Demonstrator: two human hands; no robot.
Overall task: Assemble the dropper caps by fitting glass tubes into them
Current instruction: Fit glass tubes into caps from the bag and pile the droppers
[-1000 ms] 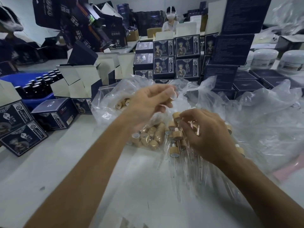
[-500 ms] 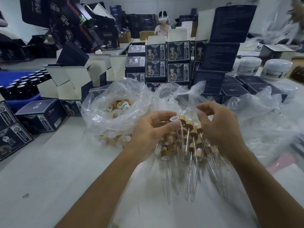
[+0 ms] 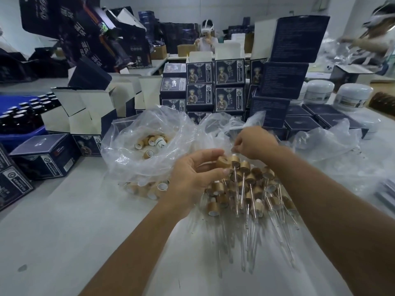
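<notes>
Now left hand point(image 3: 192, 176) pinches a cap point(image 3: 222, 162); right hand point(image 3: 254, 142) curled.

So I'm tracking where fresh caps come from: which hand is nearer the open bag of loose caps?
Left. The left hand sits just beside the open bag of loose caps, at its right edge. The right hand is farther right, above the pile of assembled droppers.

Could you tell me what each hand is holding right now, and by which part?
The left hand pinches a cap by its sides, between thumb and fingers. The right hand has curled fingers; whether they hold anything cannot be told.
</notes>
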